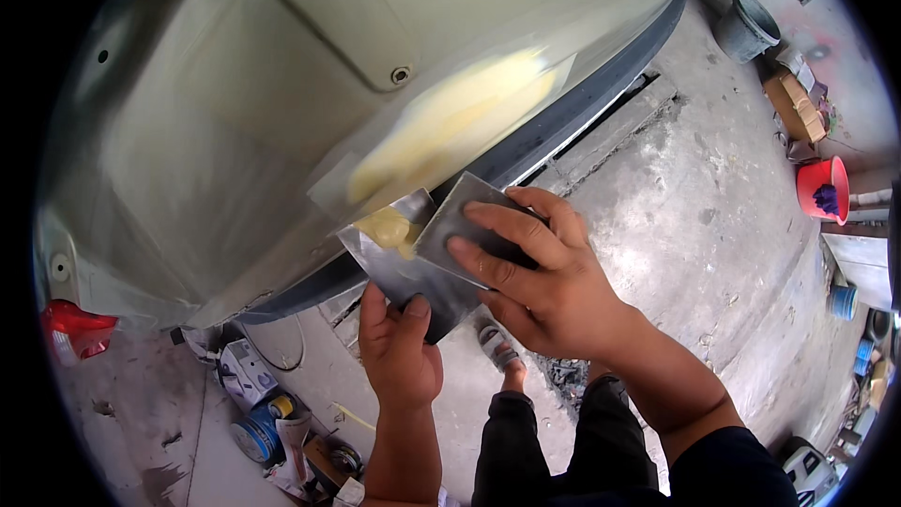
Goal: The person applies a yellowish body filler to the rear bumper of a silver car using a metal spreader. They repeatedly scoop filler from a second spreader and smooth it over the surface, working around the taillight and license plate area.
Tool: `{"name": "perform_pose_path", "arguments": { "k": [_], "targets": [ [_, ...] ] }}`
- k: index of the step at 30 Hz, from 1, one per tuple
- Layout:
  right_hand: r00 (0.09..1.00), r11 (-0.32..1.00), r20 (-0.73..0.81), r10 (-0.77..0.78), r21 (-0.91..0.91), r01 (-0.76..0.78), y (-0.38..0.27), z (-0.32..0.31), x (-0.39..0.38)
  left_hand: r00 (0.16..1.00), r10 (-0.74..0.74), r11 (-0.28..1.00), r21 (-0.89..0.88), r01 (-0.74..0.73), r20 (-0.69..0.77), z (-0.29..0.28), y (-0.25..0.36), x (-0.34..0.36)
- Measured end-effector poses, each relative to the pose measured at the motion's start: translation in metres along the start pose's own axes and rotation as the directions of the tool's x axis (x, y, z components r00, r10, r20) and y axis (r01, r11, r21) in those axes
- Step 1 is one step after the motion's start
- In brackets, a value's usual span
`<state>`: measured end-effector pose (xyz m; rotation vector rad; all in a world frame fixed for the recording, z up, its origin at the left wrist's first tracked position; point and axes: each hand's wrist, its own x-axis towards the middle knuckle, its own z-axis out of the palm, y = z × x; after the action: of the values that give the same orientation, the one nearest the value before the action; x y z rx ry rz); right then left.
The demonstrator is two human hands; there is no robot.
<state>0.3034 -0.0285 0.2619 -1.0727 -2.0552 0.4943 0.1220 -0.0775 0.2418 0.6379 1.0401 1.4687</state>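
My left hand (403,349) grips a metal plate (402,277) from below, with a lump of pale yellow paste (385,223) on its upper part. My right hand (535,272) holds a square metal spreader (454,211) with its fingers pressed on the back, and the spreader's left edge lies over that plate, at the paste. Just above them is a cream vehicle body panel (225,103) with an oblong smear of pale yellow filler (450,127) along its lower part. A dark strip (604,94) runs under the panel's edge.
My legs stand on grey concrete (694,253). A grey bucket (746,28), cardboard box (795,108) and red bucket (812,188) line the right wall. A red lamp (80,329) sits at the panel's left; cans (253,437) and clutter lie at lower left.
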Motion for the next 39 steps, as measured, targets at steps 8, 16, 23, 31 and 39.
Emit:
{"name": "perform_pose_path", "arguments": {
  "k": [8, 16, 23, 31, 39],
  "targets": [
    [0.990, 0.999, 0.133, -0.044, 0.027, 0.041, 0.006, 0.010, -0.002, 0.989, 0.131, 0.912, 0.383, -0.149, 0.073, -0.004, 0.003, 0.001],
    [0.974, 0.938, -0.228, -0.016, -0.341, -0.064, 0.018, 0.048, 0.044, 0.945, 0.234, 0.927, 0.344, -0.147, -0.227, -0.041, -0.015, -0.026],
    [0.954, 0.896, -0.296, -0.051, -0.434, -0.087, 0.018, 0.086, 0.060, 0.925, 0.024, 0.982, 0.185, 0.050, -0.379, -0.067, -0.030, -0.053],
    [0.984, 0.884, -0.174, 0.047, -0.450, -0.122, -0.002, 0.071, 0.056, 0.928, -0.005, 0.988, 0.144, 0.063, -0.371, -0.082, -0.028, -0.061],
    [0.967, 0.880, -0.254, -0.033, -0.466, -0.093, 0.010, 0.090, 0.058, 0.928, -0.041, 0.985, 0.139, 0.099, -0.370, -0.080, -0.029, -0.062]
  ]
}}
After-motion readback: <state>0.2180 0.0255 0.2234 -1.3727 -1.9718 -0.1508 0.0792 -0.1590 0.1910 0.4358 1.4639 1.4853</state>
